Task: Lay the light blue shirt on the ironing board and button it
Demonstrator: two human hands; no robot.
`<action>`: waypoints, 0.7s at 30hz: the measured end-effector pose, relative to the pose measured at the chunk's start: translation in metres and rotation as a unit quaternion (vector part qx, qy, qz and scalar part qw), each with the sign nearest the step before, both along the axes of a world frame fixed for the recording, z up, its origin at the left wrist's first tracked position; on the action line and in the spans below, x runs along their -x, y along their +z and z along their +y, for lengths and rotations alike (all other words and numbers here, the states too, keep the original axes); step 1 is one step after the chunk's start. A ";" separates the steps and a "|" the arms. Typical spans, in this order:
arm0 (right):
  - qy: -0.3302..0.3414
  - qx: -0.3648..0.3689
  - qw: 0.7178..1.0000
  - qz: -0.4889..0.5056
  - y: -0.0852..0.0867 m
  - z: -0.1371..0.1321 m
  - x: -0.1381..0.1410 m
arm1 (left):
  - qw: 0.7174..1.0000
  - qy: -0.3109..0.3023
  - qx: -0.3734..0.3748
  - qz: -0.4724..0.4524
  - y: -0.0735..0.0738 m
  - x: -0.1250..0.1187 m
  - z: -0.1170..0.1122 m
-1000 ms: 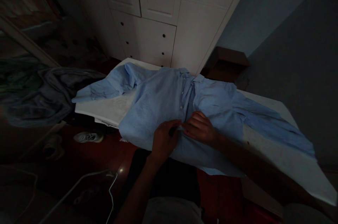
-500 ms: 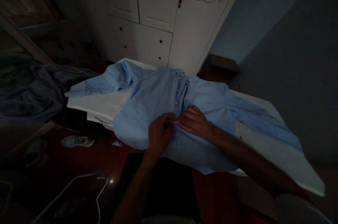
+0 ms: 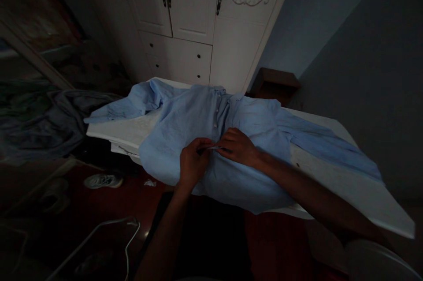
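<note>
A light blue long-sleeved shirt lies spread across a white board, its sleeves stretched out to both sides. Its upper front is parted, and a row of small buttons shows along one edge. My left hand pinches the front edge of the shirt near its middle. Right beside it, my right hand grips the same front edge from the other side. A thin fold of cloth spans the fingertips of both hands. Whether a button is between the fingers is too dark and small to tell.
Behind the board stands a white wardrobe with drawers. A brown wooden box-like stand is at the wall. Dark cloth is heaped at left. A shoe and a white wire frame are low at left.
Both hands stay together on the shirt's front edge and have shifted slightly; the fold between them is lifted a little more into view. The camera view has moved slightly.
</note>
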State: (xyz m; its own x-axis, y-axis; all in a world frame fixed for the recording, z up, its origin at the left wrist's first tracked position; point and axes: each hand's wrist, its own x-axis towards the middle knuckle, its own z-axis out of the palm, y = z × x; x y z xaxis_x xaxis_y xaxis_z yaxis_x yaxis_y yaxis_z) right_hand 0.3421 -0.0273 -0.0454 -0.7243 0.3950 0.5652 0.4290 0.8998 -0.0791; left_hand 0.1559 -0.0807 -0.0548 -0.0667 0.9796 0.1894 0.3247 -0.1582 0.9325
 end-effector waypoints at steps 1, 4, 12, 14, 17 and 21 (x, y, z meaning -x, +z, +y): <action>0.000 0.004 1.000 0.002 0.000 0.000 0.000 | 1.000 0.004 -0.009 0.003 -0.002 0.000 -0.001; -0.003 0.023 1.000 -0.001 0.002 -0.001 0.000 | 0.998 0.023 -0.050 0.025 -0.009 -0.001 -0.004; -0.001 0.030 1.000 0.000 0.002 -0.002 -0.001 | 0.984 0.051 -0.143 0.096 -0.017 -0.002 -0.009; 0.000 0.042 0.999 0.012 0.000 0.000 0.000 | 0.982 0.049 -0.147 0.104 -0.017 -0.002 -0.008; -0.005 0.066 0.997 0.027 -0.003 0.001 0.001 | 0.981 0.044 -0.145 0.117 -0.015 -0.001 -0.007; -0.006 0.082 0.996 0.043 -0.007 0.003 0.001 | 0.984 0.012 -0.133 0.122 -0.015 0.001 -0.006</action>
